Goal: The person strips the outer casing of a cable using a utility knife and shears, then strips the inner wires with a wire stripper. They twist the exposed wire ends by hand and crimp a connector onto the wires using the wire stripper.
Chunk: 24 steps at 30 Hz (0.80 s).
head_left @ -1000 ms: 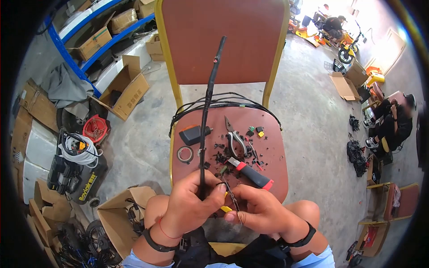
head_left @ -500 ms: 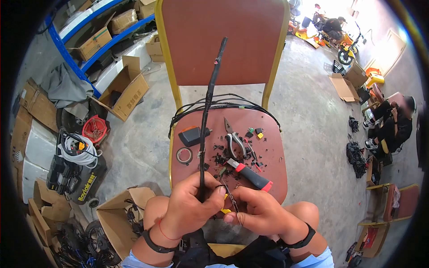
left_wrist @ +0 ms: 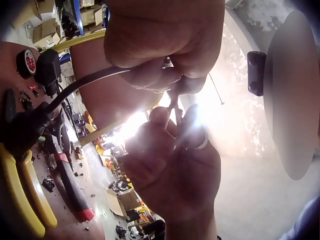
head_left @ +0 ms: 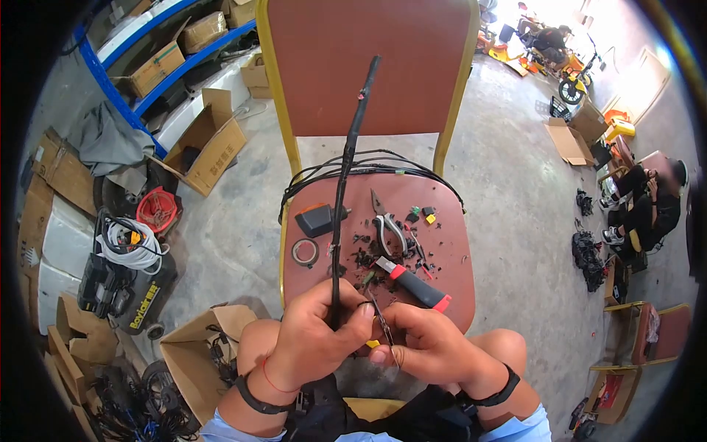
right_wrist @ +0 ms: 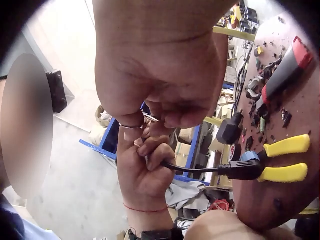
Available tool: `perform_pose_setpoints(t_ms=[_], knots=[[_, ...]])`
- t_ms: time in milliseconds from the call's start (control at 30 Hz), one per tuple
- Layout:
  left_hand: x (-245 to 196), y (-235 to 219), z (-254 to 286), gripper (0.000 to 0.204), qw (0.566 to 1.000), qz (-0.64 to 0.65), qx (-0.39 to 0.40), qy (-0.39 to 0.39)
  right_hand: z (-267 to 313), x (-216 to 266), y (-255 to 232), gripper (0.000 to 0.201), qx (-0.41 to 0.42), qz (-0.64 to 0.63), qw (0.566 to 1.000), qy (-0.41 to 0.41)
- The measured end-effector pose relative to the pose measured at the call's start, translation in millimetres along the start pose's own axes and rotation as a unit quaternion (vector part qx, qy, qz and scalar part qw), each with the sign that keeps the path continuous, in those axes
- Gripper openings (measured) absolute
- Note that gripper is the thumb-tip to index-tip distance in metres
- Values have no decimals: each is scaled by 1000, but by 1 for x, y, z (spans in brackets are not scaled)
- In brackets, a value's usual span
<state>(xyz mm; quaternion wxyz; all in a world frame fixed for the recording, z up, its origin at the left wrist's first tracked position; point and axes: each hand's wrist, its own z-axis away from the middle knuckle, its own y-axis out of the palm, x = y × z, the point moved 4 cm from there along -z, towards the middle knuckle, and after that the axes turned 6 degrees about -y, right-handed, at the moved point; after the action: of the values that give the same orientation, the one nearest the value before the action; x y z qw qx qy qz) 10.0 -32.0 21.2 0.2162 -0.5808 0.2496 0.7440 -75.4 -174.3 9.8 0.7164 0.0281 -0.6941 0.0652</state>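
My left hand (head_left: 324,324) grips a black taped cable bundle (head_left: 346,158) that stands up in front of the chair back. Thin wires (head_left: 381,318) stick out of the bundle's lower end, and my right hand (head_left: 416,342) pinches them just right of the left fist. In the left wrist view the left hand (left_wrist: 165,45) is above and the right hand (left_wrist: 170,170) below, fingertips meeting on the wires. In the right wrist view the right hand (right_wrist: 160,70) is over the left hand (right_wrist: 145,170). Yellow-handled pliers (right_wrist: 285,157) lie on the seat beneath both hands.
The red chair seat (head_left: 449,243) holds grey pliers (head_left: 387,228), a red-and-black handled tool (head_left: 416,283), a tape roll (head_left: 304,253), a black box (head_left: 317,219), looped black cables (head_left: 368,166) and small scraps. Cardboard boxes (head_left: 210,144) and a compressor (head_left: 125,283) stand on the left floor.
The top of the upright cable bundle has swayed slightly to the right. Both hands keep the same hold in the same place.
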Motion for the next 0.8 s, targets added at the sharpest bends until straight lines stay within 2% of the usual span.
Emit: perform_pose_setpoints(t_ms=[133,233,333,800], knots=[[4,-1,-1,9,1000,-14,9,6,0,-5,4,35,-5,-67,997,35],[2,0,-1,8,1000,-12,3,4,1,0,2,35,7,-57,997,53],[1,0,-1,8,1000,-14,2,8,0,-3,0,36,11,-32,999,21],[-1,2,0,8,1000,3,5,-7,-3,6,-4,38,22,-6,999,24]])
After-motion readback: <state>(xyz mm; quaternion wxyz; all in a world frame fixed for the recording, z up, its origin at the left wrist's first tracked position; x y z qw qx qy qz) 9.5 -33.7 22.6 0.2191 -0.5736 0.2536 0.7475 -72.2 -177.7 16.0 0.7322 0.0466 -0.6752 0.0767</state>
